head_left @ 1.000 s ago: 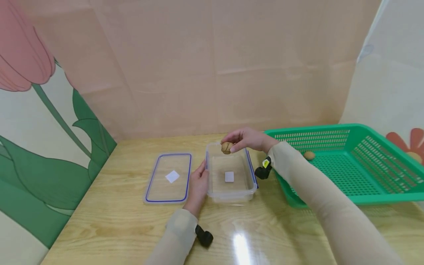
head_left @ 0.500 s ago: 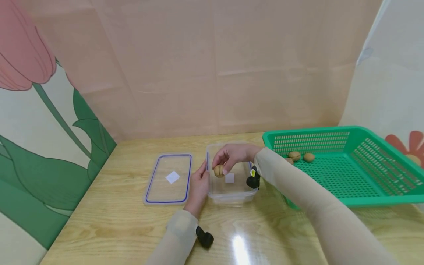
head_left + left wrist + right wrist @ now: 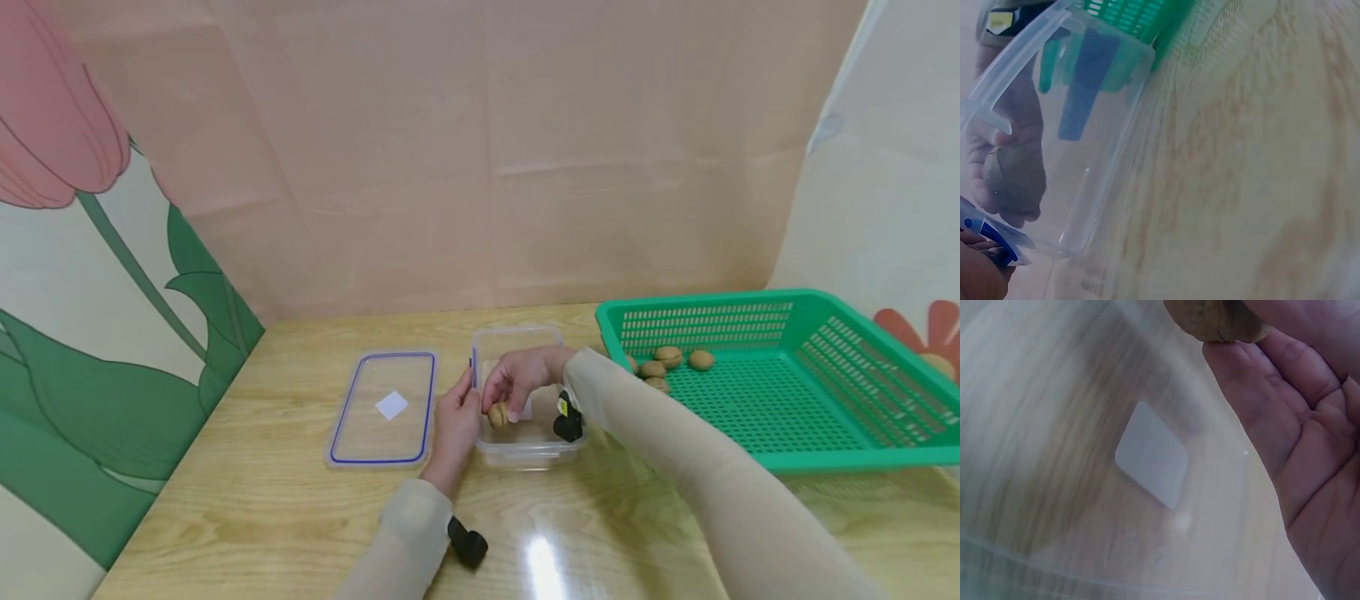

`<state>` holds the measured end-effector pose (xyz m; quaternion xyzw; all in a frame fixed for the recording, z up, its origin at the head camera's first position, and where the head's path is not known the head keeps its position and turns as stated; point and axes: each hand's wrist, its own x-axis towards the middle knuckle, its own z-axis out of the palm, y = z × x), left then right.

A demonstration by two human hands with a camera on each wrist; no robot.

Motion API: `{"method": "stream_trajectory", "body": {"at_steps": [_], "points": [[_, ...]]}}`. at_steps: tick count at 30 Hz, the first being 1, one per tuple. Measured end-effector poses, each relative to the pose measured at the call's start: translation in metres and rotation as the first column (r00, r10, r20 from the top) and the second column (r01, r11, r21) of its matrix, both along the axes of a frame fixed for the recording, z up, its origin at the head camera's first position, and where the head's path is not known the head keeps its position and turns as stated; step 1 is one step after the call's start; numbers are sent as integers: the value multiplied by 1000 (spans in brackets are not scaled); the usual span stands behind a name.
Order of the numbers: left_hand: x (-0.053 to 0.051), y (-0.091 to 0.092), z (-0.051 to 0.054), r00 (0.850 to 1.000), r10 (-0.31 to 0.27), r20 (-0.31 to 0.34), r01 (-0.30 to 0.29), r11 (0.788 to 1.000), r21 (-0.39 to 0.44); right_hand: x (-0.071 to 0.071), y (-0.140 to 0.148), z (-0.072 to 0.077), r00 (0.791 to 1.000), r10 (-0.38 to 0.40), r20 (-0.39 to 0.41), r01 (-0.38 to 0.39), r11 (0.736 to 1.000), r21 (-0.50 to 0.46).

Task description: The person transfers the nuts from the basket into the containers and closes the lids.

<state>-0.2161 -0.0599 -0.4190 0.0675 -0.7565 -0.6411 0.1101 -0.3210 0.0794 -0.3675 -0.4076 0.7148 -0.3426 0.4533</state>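
Observation:
In the head view my right hand (image 3: pixel 525 375) is down inside a clear plastic food container (image 3: pixel 528 450) and pinches a walnut (image 3: pixel 498 415) between thumb and fingers. The right wrist view has the same walnut (image 3: pixel 1216 319) at its top edge, above a white square label (image 3: pixel 1152 456). My left hand (image 3: pixel 456 421) grips the container's left side. Beside a blue locking flap (image 3: pixel 1000 240), part of that hand (image 3: pixel 982 275) appears in the left wrist view. The walnut (image 3: pixel 1015 178) shows through the clear wall there.
A clear lid (image 3: pixel 360 425) with a blue seal lies on the wooden table (image 3: pixel 247 508), left of the container. To the right stands a green plastic basket (image 3: pixel 862 454), with several walnuts (image 3: pixel 667 357) at its left end. A fabric backdrop (image 3: pixel 375 167) hangs behind.
My right hand has lowered the walnut from above the container's far part into its left side. More walnuts in the basket have come into sight as the arm moved. The left hand stays put.

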Motion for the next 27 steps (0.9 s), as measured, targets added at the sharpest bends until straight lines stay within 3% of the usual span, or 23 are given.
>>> {"method": "stream_trajectory", "body": {"at_steps": [8, 17, 22, 27], "points": [[1, 2, 1, 1000, 6, -24, -5, 1000, 16, -6, 3, -9, 997, 12, 77, -15, 999, 49], [1, 2, -1, 1000, 0, -7, 1, 1000, 13, -10, 1, -21, 999, 53, 10, -54, 993, 104], [1, 1, 1, 1000, 3, -8, -2, 1000, 13, -12, 0, -19, 998, 57, 3, -57, 995, 86], [0, 1, -1, 1000, -8, -4, 8, 1000, 2, -12, 1, -11, 1000, 14, -7, -13, 998, 66]]}}
